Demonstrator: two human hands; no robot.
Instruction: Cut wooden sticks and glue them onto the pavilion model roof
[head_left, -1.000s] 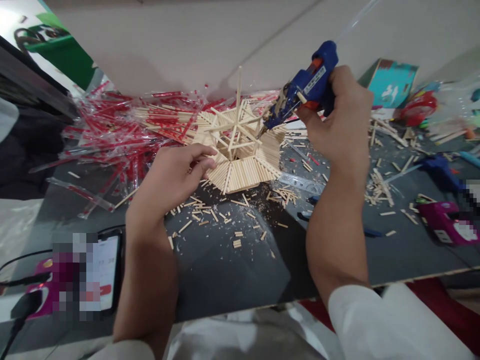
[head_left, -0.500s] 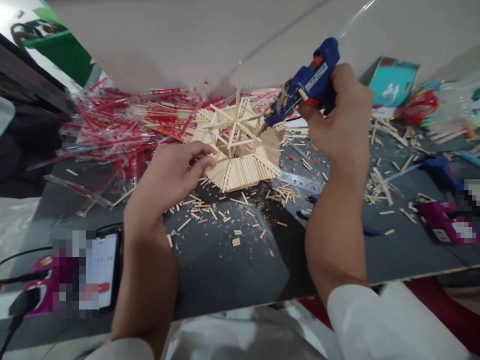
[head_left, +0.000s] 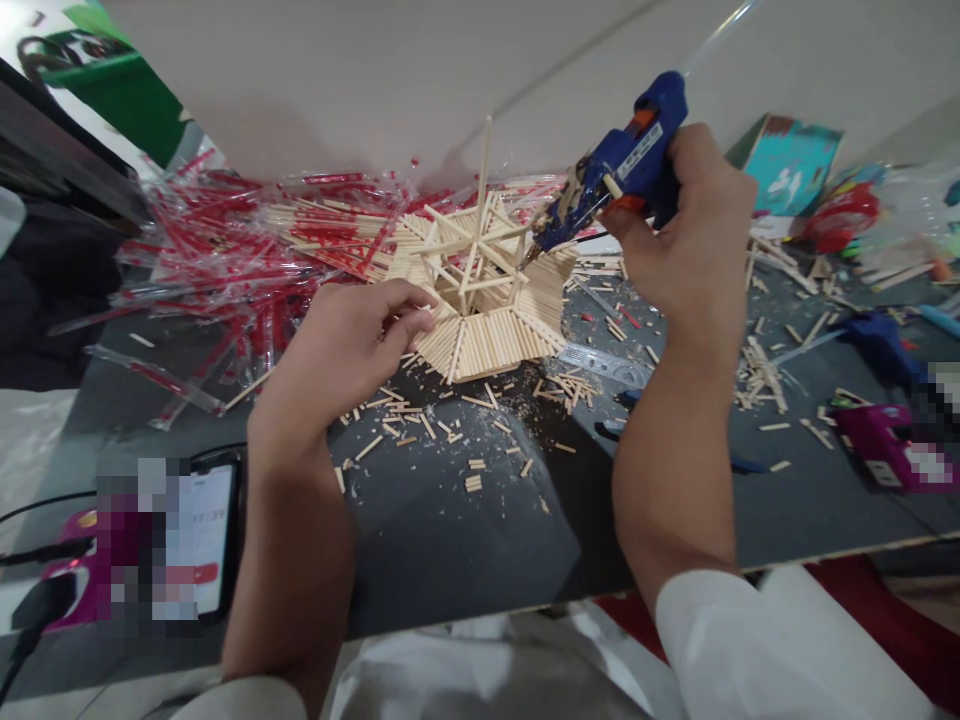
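Observation:
A model built of thin wooden sticks (head_left: 495, 340), with a sloping skirt of sticks and a spoked, open top, stands near the middle of the table. One stick (head_left: 484, 175) rises upright from its hub. My left hand (head_left: 367, 340) is closed at the model's left edge, thumb and forefinger pinched on it; what lies between the fingertips is partly hidden. In my right hand (head_left: 686, 220) is a blue hot glue gun (head_left: 637, 150), tilted nozzle-down. Its tip is at the right side of the spoked top; whether it touches cannot be told. A clear glue stick (head_left: 724, 35) protrudes from its back.
Red-and-clear plastic wrappers (head_left: 217, 260) heap at the back left, beside loose long sticks. Short stick offcuts (head_left: 472, 483) litter the dark table (head_left: 480, 560). A clear ruler (head_left: 607, 365) lies right of the model. A phone (head_left: 206, 540) is at left, a second blue glue gun (head_left: 877, 340) at right.
The model has shifted very slightly to the right in view, and the glue gun with it. Both hands keep nearly the same pose, with the nozzle still at the spoked top.

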